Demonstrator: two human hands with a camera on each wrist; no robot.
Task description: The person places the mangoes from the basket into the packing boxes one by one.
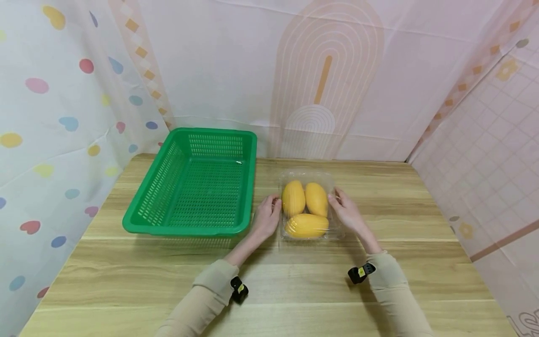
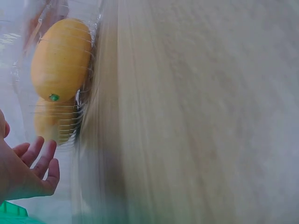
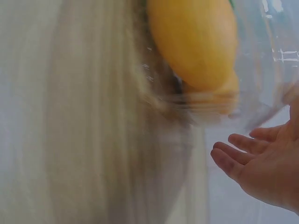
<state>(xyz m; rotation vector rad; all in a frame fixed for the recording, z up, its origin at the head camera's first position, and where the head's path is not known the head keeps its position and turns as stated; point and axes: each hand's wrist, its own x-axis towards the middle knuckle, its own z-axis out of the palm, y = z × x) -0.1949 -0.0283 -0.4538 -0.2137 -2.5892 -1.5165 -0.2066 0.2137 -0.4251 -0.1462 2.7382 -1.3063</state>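
Observation:
A clear plastic clamshell box (image 1: 309, 175) lies on the table with three yellow mangoes inside: a left one (image 1: 293, 199), a right one (image 1: 317, 200) and a front one (image 1: 307, 226) lying crosswise. My left hand (image 1: 266, 216) is at the box's left side, its fingers loosely bent in the left wrist view. On the other side, my right hand (image 1: 346, 210) has its fingers extended beside the right wall, thumb towards the box. Whether either hand touches the plastic I cannot tell. A green stem end (image 2: 54, 97) shows on one mango.
A large green plastic basket (image 1: 252, 187) with slotted walls stands left of the box, close to my left hand; nothing shows inside it. The wooden table (image 1: 303, 290) runs back to a patterned curtain (image 1: 219, 70), with more curtain on both sides.

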